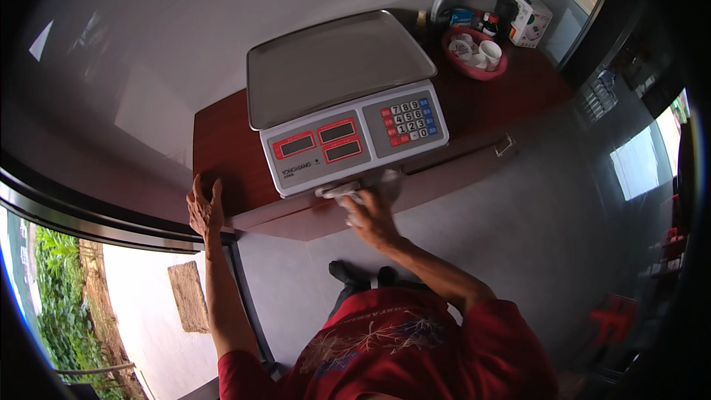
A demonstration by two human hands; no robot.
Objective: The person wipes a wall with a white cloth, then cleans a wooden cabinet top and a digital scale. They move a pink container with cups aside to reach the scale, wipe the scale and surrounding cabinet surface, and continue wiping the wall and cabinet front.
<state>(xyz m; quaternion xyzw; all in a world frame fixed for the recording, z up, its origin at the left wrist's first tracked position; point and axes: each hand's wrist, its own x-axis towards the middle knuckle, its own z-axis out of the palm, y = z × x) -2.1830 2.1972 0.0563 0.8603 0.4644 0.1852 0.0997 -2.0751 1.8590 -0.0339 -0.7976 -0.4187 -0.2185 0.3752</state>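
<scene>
A digital weighing scale (318, 159) with a wide grey metal pan (341, 67) stands on a dark red-brown wooden cabinet (222, 133). My right hand (374, 218) is closed on a crumpled whitish cloth (341, 191) at the cabinet's front, just under the scale's near edge. The cloth is partly blurred and bunched around the fingers. My left hand (205, 209) rests on the cabinet's near left corner, thumb and fingers apart, holding nothing.
Right of the scale sits a pink basket (474, 70) with white cups. Behind it are a grey bottle (441, 1), a white box (530, 21) and small containers. A metal drawer handle (505, 146) juts from the front. A doorway opens at lower left.
</scene>
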